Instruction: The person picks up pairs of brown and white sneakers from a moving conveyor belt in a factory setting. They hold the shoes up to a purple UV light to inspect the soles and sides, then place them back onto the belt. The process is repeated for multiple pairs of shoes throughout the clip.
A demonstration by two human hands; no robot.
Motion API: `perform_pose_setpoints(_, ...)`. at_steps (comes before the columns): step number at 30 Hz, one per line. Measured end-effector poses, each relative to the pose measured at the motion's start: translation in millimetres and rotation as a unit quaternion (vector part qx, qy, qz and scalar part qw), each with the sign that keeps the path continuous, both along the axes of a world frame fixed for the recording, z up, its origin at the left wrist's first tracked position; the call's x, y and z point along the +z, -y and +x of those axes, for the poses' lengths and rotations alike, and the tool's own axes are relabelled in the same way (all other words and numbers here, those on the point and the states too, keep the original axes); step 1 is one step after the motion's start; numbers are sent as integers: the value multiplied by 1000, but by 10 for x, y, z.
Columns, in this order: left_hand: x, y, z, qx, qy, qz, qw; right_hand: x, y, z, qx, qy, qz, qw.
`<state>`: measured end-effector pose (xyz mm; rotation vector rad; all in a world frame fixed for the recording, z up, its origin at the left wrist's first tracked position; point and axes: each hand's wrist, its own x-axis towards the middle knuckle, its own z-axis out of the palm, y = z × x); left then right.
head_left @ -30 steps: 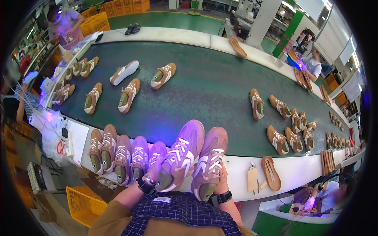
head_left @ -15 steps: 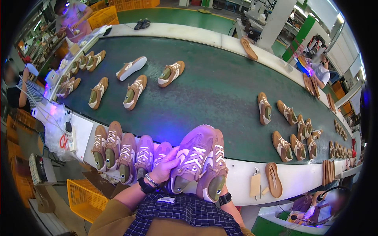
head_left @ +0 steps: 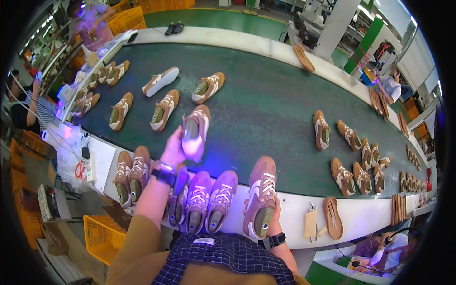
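My left hand (head_left: 174, 149) is closed on a brown-and-white sneaker (head_left: 195, 126), holding it by the heel end over the green belt. It is slightly blurred. At the ledge in front of me my right hand (head_left: 274, 219) grips another lace-up sneaker (head_left: 262, 190), toe pointing away, with an olive shoe last inside. Between my arms two sneakers stand side by side, the left one (head_left: 198, 197) and the right one (head_left: 222, 197), tinted purple by the light. A further shoe (head_left: 175, 204) is partly hidden by my left wrist. Left of that forearm stands a brown pair (head_left: 132, 173).
Several sneakers lie on the dark green belt (head_left: 256, 109), in groups at left and right. On the white ledge (head_left: 361, 213) at right are a sole (head_left: 333, 218) and tools. A yellow crate (head_left: 102, 237) stands below left. Other people work around the belt.
My left hand has moved away from the right one, up and left, and now holds a sneaker over the belt. Another sneaker now stands on the ledge left of my right hand.
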<state>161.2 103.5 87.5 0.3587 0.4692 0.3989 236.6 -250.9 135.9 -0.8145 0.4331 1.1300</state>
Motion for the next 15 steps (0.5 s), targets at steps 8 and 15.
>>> perform_pose_setpoints(8, -180, 32, -392, 74, -172, 275, 943, -327, 163, 191, 14, -19, 23, 999)
perform_pose_setpoints(15, -21, 917, -488, 55, -203, 336, 918, -290, -1148, 1354, 6, 171, 147, 974)
